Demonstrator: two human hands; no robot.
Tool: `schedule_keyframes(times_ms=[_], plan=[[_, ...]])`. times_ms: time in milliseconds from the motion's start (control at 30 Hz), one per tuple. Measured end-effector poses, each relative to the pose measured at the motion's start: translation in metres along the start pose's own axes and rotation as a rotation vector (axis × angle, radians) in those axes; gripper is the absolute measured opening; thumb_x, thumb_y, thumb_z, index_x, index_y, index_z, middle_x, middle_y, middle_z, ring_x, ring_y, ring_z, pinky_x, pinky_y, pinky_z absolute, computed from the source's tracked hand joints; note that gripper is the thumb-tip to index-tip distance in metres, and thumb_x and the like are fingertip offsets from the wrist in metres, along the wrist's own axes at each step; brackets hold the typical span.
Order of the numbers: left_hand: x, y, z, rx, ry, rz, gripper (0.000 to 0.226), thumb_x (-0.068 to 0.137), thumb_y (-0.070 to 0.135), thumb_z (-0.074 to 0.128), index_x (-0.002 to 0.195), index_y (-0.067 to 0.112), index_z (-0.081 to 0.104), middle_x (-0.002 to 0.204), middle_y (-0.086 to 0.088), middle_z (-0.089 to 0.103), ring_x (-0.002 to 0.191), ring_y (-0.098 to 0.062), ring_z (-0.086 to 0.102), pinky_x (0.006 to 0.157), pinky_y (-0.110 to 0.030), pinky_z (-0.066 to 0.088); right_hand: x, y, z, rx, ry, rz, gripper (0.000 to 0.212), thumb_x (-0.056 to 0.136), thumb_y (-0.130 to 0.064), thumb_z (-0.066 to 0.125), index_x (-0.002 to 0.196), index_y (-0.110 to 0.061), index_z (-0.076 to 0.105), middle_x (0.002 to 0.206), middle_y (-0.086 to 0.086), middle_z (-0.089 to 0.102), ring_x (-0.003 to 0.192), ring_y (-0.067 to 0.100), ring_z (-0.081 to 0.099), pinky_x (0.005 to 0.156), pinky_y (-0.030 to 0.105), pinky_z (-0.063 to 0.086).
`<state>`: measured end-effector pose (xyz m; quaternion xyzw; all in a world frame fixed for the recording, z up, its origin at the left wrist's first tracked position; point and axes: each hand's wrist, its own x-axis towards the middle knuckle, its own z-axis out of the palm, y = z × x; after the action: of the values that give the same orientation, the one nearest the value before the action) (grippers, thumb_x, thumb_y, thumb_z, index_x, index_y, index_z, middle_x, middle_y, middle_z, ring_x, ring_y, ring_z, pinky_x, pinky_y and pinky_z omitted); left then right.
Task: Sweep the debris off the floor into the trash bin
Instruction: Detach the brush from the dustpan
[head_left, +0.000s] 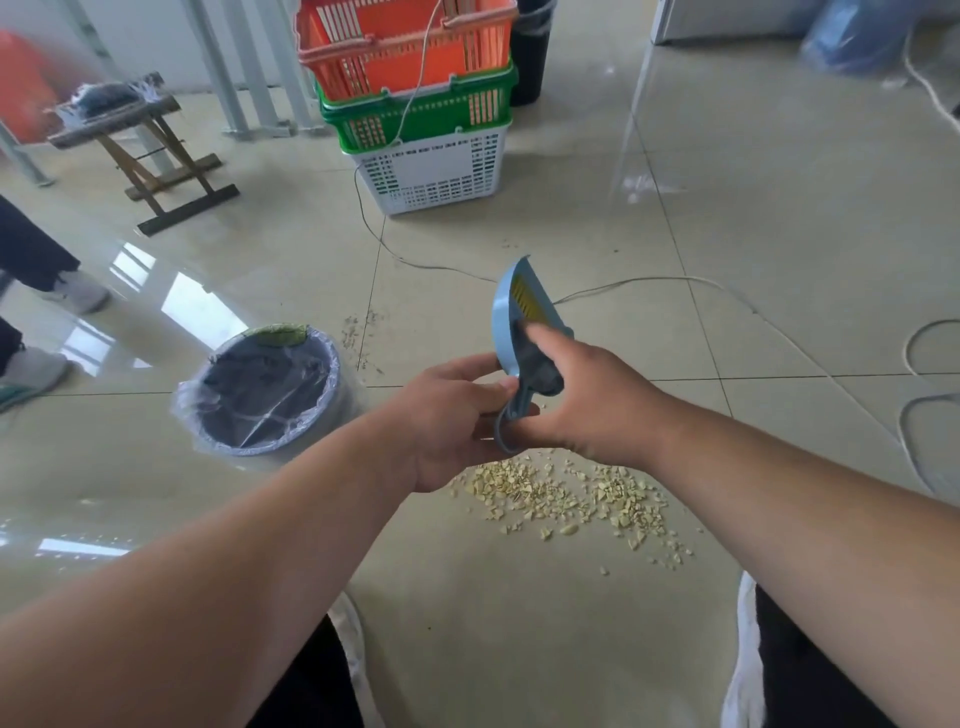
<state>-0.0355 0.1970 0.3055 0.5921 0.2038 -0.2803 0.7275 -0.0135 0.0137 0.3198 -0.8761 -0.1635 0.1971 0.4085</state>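
Observation:
A pile of pale yellow debris lies on the tiled floor just below my hands. A small light-blue dustpan with a brush nested in it is held upright above the pile. My left hand grips its handle from the left. My right hand is closed around the grey brush handle on the pan's right side. The trash bin, dark with a clear plastic liner, stands on the floor to the left, apart from the pile. A few crumbs lie scattered beside the bin.
Stacked orange, green and white baskets stand at the back. A white cable runs across the floor behind the dustpan. A folding stool is at the back left, and another person's feet are at the left edge.

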Motion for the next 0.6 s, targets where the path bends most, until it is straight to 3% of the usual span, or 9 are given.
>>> schedule_keyframes(times_ms=[200, 367, 600], plan=[[-0.006, -0.005, -0.006, -0.022, 0.025, -0.025, 0.030, 0.110, 0.008, 0.056, 0.131, 0.017, 0.075, 0.133, -0.027, 0.071, 0.098, -0.033, 0.071, 0.098, -0.057, 0.061, -0.005, -0.003, 0.015, 0.030, -0.021, -0.038, 0.068, 0.072, -0.050, 0.084, 0.132, -0.041, 0.052, 0.125, -0.013, 0.067, 0.120, 0.010, 0.063, 0.096, 0.042, 0.059], [-0.008, -0.005, -0.004, -0.005, 0.038, -0.019, 0.030, 0.110, 0.007, 0.055, 0.128, 0.019, 0.077, 0.133, -0.026, 0.070, 0.089, -0.028, 0.071, 0.097, -0.054, 0.062, -0.007, -0.006, 0.016, 0.013, 0.006, -0.045, 0.061, 0.074, -0.048, 0.083, 0.127, -0.033, 0.057, 0.121, -0.010, 0.070, 0.115, 0.013, 0.067, 0.094, 0.044, 0.060], [-0.005, -0.008, 0.001, 0.009, 0.049, -0.025, 0.029, 0.109, 0.008, 0.056, 0.128, 0.017, 0.076, 0.123, -0.026, 0.075, 0.090, -0.029, 0.069, 0.098, -0.055, 0.061, -0.012, -0.006, 0.018, -0.009, 0.020, -0.045, 0.045, 0.080, -0.044, 0.078, 0.116, -0.027, 0.059, 0.111, -0.006, 0.072, 0.107, 0.016, 0.070, 0.086, 0.046, 0.063]])
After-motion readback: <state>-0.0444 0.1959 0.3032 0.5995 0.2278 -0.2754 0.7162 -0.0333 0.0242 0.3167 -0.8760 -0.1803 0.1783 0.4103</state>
